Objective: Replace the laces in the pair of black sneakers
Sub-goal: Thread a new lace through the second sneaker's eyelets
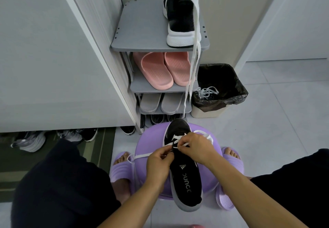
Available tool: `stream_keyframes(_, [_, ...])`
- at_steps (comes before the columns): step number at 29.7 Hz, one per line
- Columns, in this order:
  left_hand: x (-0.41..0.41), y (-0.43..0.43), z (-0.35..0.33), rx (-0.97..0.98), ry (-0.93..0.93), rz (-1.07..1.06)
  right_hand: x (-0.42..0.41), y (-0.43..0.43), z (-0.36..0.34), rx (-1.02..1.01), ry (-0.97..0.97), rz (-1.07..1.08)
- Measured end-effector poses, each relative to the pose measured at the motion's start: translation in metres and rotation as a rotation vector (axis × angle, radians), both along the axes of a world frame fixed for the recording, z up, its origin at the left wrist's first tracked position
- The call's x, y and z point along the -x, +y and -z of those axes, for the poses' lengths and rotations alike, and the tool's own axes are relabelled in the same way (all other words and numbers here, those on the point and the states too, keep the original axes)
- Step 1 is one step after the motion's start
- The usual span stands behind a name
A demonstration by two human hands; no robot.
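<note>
A: Sneaker (pixel 185 179) on purple stool (pixel 147 138); left hand (pixel 160 160) and right hand (pixel 197 149) both pinch the white lace (pixel 142 155) at the eyelets
B: Risk: uneven pull likely leaves one end short; loose tail may snag

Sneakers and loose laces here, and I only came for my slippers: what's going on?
A person is lacing one black sneaker over a purple stool. The left hand and right hand both pinch its white lace at the eyelets, with only the front rows crossed. The other sneaker stands on top of the grey shoe rack, a loose lace hanging past the shelves. A tangle of laces lies in the bin beside the rack.
</note>
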State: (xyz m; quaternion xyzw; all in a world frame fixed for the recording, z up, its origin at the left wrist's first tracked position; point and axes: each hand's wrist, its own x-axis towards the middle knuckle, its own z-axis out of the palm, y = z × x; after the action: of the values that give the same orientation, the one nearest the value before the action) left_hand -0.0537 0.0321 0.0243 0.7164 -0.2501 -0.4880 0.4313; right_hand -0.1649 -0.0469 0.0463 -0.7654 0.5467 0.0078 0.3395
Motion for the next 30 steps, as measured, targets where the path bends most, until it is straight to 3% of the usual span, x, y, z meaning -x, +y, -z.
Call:
stream_keyframes(6, [-0.001,-0.002,-0.001,0.015,-0.07,0.026,0.003,-0.003,0.001,-0.005,0.015,-0.129])
stream_keyframes(14, [0.003,0.001,-0.002,0.025,-0.085,0.025,0.001,0.0,0.003,-0.009,-0.078,-0.035])
stream_keyframes(16, [0.001,0.0,-0.002,0.036,-0.03,0.002,0.0,0.0,0.005,-0.024,-0.093,-0.015])
stream_keyframes(20, [-0.004,-0.009,-0.004,-0.001,0.264,-0.102,0.001,-0.004,0.006,-0.117,-0.173,-0.023])
stream_keyframes(25, [-0.015,-0.015,-0.003,-0.016,0.383,-0.198,0.005,-0.01,0.003,-0.136,-0.197,0.074])
stream_keyframes(30, [-0.014,-0.016,-0.003,-0.026,0.213,-0.042,0.012,-0.018,0.004,-0.179,-0.206,0.079])
